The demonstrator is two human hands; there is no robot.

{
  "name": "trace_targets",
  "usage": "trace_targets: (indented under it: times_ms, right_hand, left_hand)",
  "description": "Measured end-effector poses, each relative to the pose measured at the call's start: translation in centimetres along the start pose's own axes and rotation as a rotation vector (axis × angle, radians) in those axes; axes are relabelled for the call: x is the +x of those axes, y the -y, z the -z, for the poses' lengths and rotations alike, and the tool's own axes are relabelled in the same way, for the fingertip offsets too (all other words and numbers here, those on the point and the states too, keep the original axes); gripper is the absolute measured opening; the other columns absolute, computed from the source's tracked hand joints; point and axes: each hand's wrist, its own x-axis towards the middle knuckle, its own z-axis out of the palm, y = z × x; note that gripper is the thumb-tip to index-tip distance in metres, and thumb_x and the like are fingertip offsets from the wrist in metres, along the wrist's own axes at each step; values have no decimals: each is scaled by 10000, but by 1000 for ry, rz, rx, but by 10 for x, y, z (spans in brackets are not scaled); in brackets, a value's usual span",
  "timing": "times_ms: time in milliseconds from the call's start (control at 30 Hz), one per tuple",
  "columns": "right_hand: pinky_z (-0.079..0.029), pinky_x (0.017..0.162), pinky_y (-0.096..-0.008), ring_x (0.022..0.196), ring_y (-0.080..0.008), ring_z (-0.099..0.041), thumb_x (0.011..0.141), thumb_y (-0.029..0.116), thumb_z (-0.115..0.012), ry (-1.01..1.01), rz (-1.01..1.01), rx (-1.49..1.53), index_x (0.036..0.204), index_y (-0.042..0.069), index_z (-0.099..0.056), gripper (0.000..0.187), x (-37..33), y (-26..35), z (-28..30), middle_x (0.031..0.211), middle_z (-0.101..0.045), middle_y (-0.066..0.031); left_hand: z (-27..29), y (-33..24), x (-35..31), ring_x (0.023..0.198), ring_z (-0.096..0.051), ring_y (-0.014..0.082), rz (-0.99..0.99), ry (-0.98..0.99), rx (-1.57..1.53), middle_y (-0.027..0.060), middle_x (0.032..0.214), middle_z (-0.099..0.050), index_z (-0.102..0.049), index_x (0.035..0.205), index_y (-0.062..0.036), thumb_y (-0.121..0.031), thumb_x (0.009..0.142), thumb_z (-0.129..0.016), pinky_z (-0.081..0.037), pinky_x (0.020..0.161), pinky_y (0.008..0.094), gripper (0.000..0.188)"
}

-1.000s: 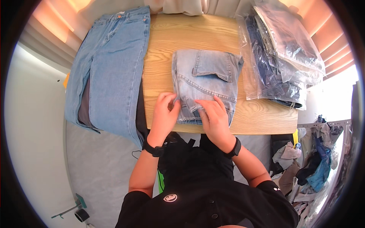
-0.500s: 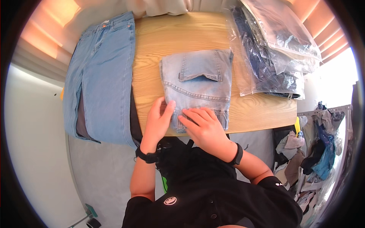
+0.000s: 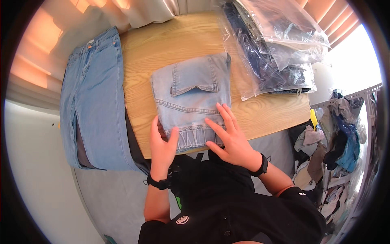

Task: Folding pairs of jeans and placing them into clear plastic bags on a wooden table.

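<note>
A folded pair of light blue jeans (image 3: 191,107) lies on the wooden table, a back pocket facing up and the gathered waistband toward me. At its near left corner is my left hand (image 3: 163,144). The thumb rests over the waistband and the fingers stand up along the side edge, apart from the thumb. My right hand (image 3: 235,140) lies over the near right part of the jeans with its fingers spread. Neither hand closes on the cloth.
A longer pair of blue jeans (image 3: 99,97) lies on the table's left side, its legs hanging over the near edge. Clear plastic bags of folded jeans (image 3: 276,69) are stacked at the far right. Clothes (image 3: 341,138) hang by a perforated rail beyond the table. The wooden table (image 3: 264,114) ends near my waist.
My hands have moved apart: the right slid to the right edge with fingers spread, the left to the left edge, uncovering the waistband. The view has shifted and tilted slightly.
</note>
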Motion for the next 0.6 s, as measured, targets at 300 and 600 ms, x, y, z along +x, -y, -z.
trace_targets:
  times_ms: [300,600]
  right_hand:
    - [-191,1102,-455,1383,-367,-150,825,198,-648,139,119,504,1311,74,-436,544,-4,-24,18,1454,-261,-185]
    - [-443,853,-345,975,-285,-552,708,-93,-580,-852,114,-176,987,27,-565,305,-46,-78,173,1032,-567,-131]
  left_hand:
    - [-26,-50,-10,1268,-333,387,-408,-202,780,220,1339,-385,-388,1298,33,-32,808,-549,-257,1048,483,520]
    - [-35,-18,-27,1248,-390,307,-453,-60,1073,98,1310,-484,-531,1253,-125,-289,880,-444,-101,1055,607,416]
